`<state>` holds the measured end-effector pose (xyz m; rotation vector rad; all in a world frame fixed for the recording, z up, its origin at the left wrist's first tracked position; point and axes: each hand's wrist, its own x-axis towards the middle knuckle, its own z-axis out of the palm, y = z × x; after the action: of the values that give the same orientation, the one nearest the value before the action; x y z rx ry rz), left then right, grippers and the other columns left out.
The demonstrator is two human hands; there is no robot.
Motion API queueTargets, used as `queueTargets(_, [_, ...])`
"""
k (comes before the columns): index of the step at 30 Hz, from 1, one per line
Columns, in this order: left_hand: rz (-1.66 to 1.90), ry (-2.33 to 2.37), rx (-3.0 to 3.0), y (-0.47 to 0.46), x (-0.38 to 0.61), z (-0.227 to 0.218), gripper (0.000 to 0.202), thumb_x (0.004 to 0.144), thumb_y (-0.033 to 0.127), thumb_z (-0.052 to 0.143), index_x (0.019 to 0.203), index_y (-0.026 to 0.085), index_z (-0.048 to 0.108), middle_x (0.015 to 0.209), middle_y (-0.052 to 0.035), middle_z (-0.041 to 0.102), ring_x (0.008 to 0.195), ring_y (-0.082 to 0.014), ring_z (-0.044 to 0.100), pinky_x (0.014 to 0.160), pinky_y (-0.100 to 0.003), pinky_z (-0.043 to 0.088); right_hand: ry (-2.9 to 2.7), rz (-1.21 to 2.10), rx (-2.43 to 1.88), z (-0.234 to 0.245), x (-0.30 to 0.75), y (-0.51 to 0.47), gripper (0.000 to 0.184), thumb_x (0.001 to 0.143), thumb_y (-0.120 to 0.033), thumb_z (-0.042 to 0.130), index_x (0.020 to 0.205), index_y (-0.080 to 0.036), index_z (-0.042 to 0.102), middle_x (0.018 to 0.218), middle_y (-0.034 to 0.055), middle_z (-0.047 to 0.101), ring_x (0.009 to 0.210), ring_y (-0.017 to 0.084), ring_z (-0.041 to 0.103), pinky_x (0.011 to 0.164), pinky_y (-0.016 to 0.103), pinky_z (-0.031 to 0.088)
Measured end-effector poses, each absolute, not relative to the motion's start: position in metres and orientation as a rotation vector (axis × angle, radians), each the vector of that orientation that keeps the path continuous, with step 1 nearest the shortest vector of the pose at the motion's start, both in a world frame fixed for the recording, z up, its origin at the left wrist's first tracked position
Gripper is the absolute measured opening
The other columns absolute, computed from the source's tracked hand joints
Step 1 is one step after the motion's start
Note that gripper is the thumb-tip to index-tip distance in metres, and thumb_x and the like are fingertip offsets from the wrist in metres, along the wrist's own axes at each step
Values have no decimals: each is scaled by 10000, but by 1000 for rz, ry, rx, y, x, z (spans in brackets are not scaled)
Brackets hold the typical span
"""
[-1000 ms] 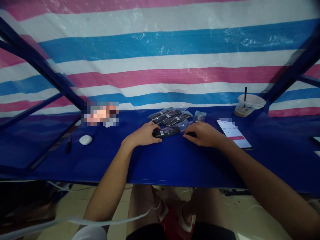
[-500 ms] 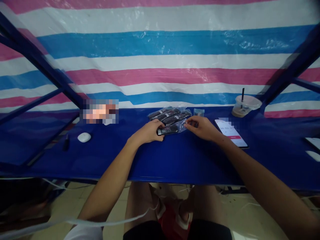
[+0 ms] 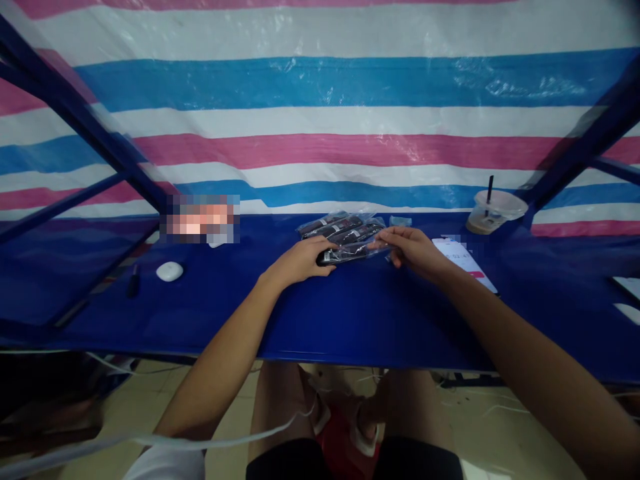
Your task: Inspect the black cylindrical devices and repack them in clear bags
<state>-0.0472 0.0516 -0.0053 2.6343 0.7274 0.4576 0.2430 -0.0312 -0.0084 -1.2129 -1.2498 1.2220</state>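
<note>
Between my hands is a black, elongated item in a clear plastic bag [image 3: 347, 253], with a small white label near its left end. My left hand [image 3: 303, 259] is closed on that left end, thumb below and fingers above. At the bag's right end, my right hand [image 3: 407, 245] pinches the loose clear plastic. Just behind lie several similar black bagged items [image 3: 345, 227] side by side, slanting up to the right. What exactly the black items are, I cannot tell. A small clear plastic piece [image 3: 401, 221] rests behind my right hand.
On the right of the blue table [image 3: 320, 320] are a phone with a timer [image 3: 463, 263] and a lidded plastic cup with a straw [image 3: 493, 212]. A white rounded object [image 3: 170, 271] sits at left, near a dark slim object [image 3: 133, 281]. Blue metal bars frame both sides.
The near bagged item has been raised slightly and its right end tilts up more. My right hand has shifted a little right and up, drawing the plastic along.
</note>
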Motion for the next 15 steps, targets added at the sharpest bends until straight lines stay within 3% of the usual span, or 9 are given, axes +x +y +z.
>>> queueTargets(7, [600,690,2624,53,-47,-5,426,872,290,795,1279,209,696,1212,-95,714,1133,-279,688,1008,-440,546,-1328,1339,-1363,-1,243,-36,490,975,-640,649,1055,-193,832,1316,143,761,581,132,711,481,238,569])
queueTargets(15, [630,685,2658,51,-45,-7,454,888,326,801,1310,210,681,1253,-111,694,1162,-289,679,1018,-466,552,-1298,1533,-1276,2,246,-38,577,966,-733,578,1156,-247,824,1451,112,689,656,149,721,496,243,583])
